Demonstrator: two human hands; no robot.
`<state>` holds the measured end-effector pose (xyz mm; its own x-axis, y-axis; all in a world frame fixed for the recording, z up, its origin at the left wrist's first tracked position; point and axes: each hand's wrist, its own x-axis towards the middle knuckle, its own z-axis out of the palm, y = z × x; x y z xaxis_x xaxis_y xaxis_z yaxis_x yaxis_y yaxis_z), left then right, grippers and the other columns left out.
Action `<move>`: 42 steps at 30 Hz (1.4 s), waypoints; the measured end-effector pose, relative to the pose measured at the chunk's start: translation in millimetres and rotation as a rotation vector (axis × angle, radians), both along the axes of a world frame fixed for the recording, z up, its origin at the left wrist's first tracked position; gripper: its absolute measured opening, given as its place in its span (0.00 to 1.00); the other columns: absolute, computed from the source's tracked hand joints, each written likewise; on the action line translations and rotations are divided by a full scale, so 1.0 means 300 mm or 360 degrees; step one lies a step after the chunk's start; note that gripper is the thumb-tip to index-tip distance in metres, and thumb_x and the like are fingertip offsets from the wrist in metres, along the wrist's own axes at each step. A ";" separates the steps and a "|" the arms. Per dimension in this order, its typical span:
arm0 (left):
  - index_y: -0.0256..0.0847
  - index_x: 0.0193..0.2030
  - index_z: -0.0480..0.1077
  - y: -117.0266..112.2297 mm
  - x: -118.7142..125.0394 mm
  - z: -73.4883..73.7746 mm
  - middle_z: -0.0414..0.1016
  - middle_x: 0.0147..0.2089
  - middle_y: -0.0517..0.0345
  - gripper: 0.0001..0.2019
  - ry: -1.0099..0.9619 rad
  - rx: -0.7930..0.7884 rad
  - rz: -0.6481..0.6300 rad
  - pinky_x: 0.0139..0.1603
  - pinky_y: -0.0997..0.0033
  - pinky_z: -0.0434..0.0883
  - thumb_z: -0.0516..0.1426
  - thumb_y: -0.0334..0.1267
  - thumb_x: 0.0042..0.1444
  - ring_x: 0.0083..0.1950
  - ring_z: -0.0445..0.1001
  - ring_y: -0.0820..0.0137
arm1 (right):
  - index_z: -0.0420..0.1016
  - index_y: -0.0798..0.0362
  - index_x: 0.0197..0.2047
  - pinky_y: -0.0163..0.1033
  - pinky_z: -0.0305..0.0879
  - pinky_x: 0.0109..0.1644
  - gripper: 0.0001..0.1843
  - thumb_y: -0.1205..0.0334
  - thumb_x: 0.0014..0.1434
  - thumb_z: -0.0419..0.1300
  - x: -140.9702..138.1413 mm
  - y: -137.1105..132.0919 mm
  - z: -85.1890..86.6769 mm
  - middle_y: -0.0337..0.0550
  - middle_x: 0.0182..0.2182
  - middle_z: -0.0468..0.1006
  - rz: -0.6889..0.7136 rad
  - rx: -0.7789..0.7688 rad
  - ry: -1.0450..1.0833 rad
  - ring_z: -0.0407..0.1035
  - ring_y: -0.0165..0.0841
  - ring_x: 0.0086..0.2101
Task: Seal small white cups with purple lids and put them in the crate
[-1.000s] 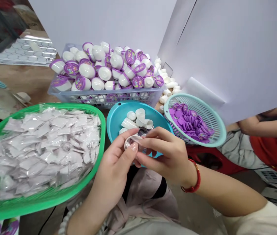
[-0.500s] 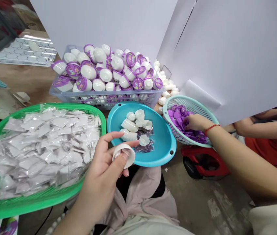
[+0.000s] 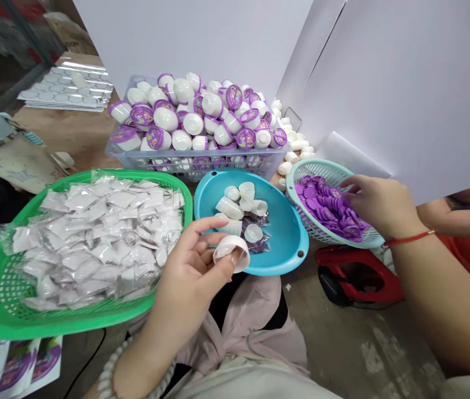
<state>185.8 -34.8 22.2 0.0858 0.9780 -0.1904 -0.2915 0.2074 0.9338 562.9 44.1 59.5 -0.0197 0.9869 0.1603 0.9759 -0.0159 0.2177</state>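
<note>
My left hand [image 3: 201, 266] is closed around a white plastic cup [image 3: 231, 254], with the thumb inside its rim and the opening tilted toward me. It hangs over the near edge of a blue basin [image 3: 282, 257], in which several white cups [image 3: 230, 208] and small clear packets with dark contents [image 3: 262, 244] lie. My right hand [image 3: 378, 205], with a red string on its wrist, is over the right side of a pale mint basket [image 3: 326, 166] of purple lids [image 3: 321, 202]. Its fingers are curled together, and whatever they may hold is hidden.
A green basket [image 3: 72, 327] full of clear-wrapped white packets [image 3: 106, 238] stands at left. Behind, a clear crate [image 3: 201, 158] is heaped with purple-lidded cups [image 3: 193, 123]. Loose white cups [image 3: 290, 158] lie beside a white panel [image 3: 193, 39]. Another person's arm [image 3: 459, 216] is at right.
My right hand has come up from among the purple lids and moved right. My left hand has turned the cup, still in its grasp. The view has shifted slightly left.
</note>
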 end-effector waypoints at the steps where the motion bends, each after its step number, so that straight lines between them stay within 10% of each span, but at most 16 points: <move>1: 0.47 0.47 0.78 0.002 0.007 0.004 0.83 0.37 0.62 0.15 -0.0007 0.0015 0.0008 0.30 0.81 0.73 0.73 0.38 0.54 0.33 0.79 0.74 | 0.84 0.55 0.49 0.44 0.68 0.35 0.12 0.64 0.69 0.60 -0.067 -0.033 0.016 0.59 0.39 0.88 0.0020 0.0148 0.0164 0.80 0.44 0.33; 4: 0.44 0.40 0.79 0.002 0.026 0.020 0.84 0.35 0.60 0.10 -0.0037 0.0013 -0.0064 0.35 0.79 0.76 0.73 0.35 0.53 0.35 0.81 0.72 | 0.83 0.47 0.46 0.43 0.76 0.41 0.05 0.62 0.67 0.67 -0.299 -0.155 0.051 0.46 0.40 0.87 0.0522 0.0465 0.0872 0.81 0.39 0.36; 9: 0.43 0.42 0.84 -0.014 0.034 0.038 0.86 0.37 0.58 0.08 -0.0035 -0.0010 -0.0145 0.38 0.76 0.78 0.72 0.33 0.54 0.37 0.82 0.70 | 0.78 0.41 0.57 0.40 0.81 0.47 0.24 0.77 0.65 0.64 -0.577 -0.301 0.071 0.41 0.45 0.86 0.1180 0.0480 0.1293 0.82 0.37 0.43; 18: 0.45 0.40 0.85 -0.043 0.009 0.043 0.85 0.37 0.59 0.14 -0.0152 -0.0130 -0.0180 0.36 0.77 0.78 0.76 0.33 0.46 0.38 0.81 0.69 | 0.74 0.51 0.66 0.51 0.81 0.61 0.24 0.72 0.70 0.62 -0.617 -0.299 0.027 0.51 0.49 0.86 0.1704 0.0160 0.1215 0.81 0.42 0.52; 32: 0.49 0.53 0.84 -0.077 -0.058 0.021 0.83 0.43 0.59 0.23 -0.0618 -0.0353 -0.0347 0.45 0.77 0.82 0.76 0.31 0.50 0.42 0.83 0.73 | 0.76 0.54 0.63 0.42 0.79 0.61 0.21 0.72 0.68 0.65 -0.619 -0.276 -0.017 0.50 0.49 0.86 0.1820 0.0248 0.1512 0.81 0.36 0.52; 42: 0.50 0.52 0.84 -0.082 -0.064 -0.016 0.85 0.36 0.62 0.19 -0.0691 -0.0146 -0.0318 0.36 0.82 0.80 0.76 0.38 0.53 0.33 0.82 0.77 | 0.86 0.43 0.56 0.41 0.81 0.51 0.21 0.66 0.60 0.76 -0.671 -0.294 -0.061 0.46 0.47 0.87 0.1240 0.0053 0.2309 0.82 0.39 0.47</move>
<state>166.5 -59.3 17.5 0.3611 0.9150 -0.1802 -0.5961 0.3750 0.7099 361.7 -44.0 41.2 -0.3026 0.8079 0.5057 0.1269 0.5600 -0.8187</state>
